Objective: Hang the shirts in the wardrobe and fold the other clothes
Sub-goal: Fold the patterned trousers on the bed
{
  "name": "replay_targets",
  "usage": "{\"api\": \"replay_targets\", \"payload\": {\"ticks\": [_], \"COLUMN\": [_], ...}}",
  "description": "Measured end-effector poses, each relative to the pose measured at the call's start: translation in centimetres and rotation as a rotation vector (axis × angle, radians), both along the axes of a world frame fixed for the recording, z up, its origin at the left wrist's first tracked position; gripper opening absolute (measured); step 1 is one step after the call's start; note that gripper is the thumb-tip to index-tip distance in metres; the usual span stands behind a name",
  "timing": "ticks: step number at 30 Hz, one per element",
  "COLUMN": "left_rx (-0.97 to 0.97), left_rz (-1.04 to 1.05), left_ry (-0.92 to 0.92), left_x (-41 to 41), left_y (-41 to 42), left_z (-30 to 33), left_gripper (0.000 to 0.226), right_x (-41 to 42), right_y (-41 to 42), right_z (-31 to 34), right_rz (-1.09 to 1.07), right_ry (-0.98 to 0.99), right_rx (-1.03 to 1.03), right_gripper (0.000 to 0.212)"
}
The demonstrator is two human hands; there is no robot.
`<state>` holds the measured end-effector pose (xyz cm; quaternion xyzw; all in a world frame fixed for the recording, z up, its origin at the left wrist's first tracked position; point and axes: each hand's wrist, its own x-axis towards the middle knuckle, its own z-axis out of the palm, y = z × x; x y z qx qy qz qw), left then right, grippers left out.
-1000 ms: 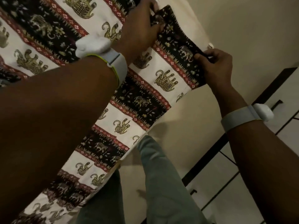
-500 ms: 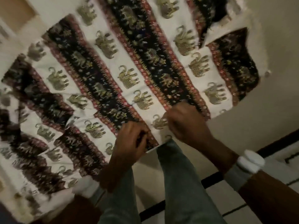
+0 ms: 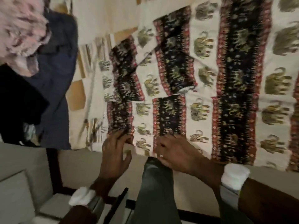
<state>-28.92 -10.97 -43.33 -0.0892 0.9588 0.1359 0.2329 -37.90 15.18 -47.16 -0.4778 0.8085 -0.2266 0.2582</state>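
Item: elephant-print garment [image 3: 202,75], white ground with black and red patterned bands and rows of gold-olive elephants. It lay spread flat across the bed surface [image 3: 103,16], covering most of the upper and right part of the view, its near edge running along the edge of the bed closest to the person. Folds or overlapping panels showed toward its left part; the picture was blurred there, so the exact cut of the garment could not be told.

Left hand [image 3: 113,152]: placed at the near edge of the garment, fingers bent down onto a black and red band, seemingly pinching the cloth; the blur left the grip uncertain. A white wristband [image 3: 81,197] sat on that wrist.

Right hand [image 3: 174,152]: set just beside the left, fingers curled onto the next dark band at the same near edge, a ring on one finger. Whether it pinched or only pressed could not be told for sure. A white wristband [image 3: 234,177] sat on that wrist.

Other clothes: a pink patterned piece [image 3: 21,29], a navy garment [image 3: 56,70] and a black garment [image 3: 17,102] were heaped together at the left of the bed, well apart from the hands.

Below: the person's leg in grey-green trousers [image 3: 155,191], between the forearms, over a pale tiled floor [image 3: 24,183].
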Motion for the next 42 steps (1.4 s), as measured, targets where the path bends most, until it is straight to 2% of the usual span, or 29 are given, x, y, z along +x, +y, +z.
{"api": "replay_targets", "payload": {"ticks": [4, 8, 10, 12, 14, 17, 19, 21, 24, 25, 28, 31, 33, 36, 39, 42], "left_rx": [0.094, 0.149, 0.154, 0.126, 0.105, 0.136, 0.251, 0.444, 0.641, 0.689, 0.749, 0.892, 0.96, 0.879, 0.712, 0.57], "left_rz": [-0.056, -0.086, -0.144, -0.195, -0.211, -0.247, -0.251, -0.067, 0.34, 0.403, 0.351, 0.375, 0.505, 0.688, 0.78, 0.807], "left_ry": [-0.033, 0.03, 0.075, 0.13, 0.17, 0.197, 0.231, 0.215, 0.135, 0.1, 0.166, 0.205, 0.259, 0.3, 0.274, 0.326], "left_x": [-0.5, -1.4, -1.9, -2.4, -3.0, -4.7, -6.3, -8.5, -12.5, -14.0, -18.0, -21.7, -23.5, -25.1, -26.2, -26.9], "left_y": [-2.1, -4.2, -5.5, -6.4, -7.4, -9.7, -10.8, -11.5, -12.6, -12.8, -12.8, -11.3, -10.3, -10.3, -10.4, -9.5], "left_z": [-1.8, -2.6, -2.9, -3.1, -3.4, -3.9, -3.8, -2.9, -1.8, -1.5, -0.8, -0.7, -1.5, -4.3, -6.3, -6.4], "left_gripper": [0.054, 0.053, 0.055, 0.056, 0.058, 0.054, 0.042, 0.034, 0.022, 0.024, 0.04, 0.026, 0.019, 0.031, 0.057, 0.055], "right_x": [0.8, 1.5, 1.7, 1.4, 0.7, -1.0, -2.6, -4.8, -8.9, -10.4, -15.1, -19.6, -22.2, -25.2, -26.5, -26.6], "right_y": [-4.6, -8.8, -10.3, -10.8, -11.1, -11.5, -11.0, -10.3, -9.6, -9.4, -9.1, -9.3, -10.2, -11.6, -12.8, -13.1], "right_z": [-0.3, -0.8, -1.2, -1.2, -0.8, 1.5, 2.7, 3.1, 3.3, 3.4, 3.9, 4.1, 3.8, 2.3, 0.7, -0.1], "right_rz": [-0.015, -0.16, -0.249, -0.354, -0.485, -0.756, -0.847, -0.855, -0.829, -0.804, -0.78, -0.802, -0.814, -0.847, -0.843, -0.9], "right_ry": [-0.007, 0.004, 0.032, 0.007, -0.123, -0.479, -0.68, -0.726, -0.644, -0.608, -0.557, -0.476, -0.406, -0.35, -0.27, -0.196], "right_rx": [0.041, 0.237, 0.304, 0.289, 0.188, 0.025, -0.029, -0.032, -0.009, -0.002, 0.009, -0.022, -0.029, 0.0, 0.063, 0.07], "right_gripper": [0.037, 0.048, 0.043, 0.034, 0.031, 0.026, 0.018, 0.014, 0.008, 0.007, 0.02, 0.031, 0.03, 0.03, 0.033, 0.033]}}
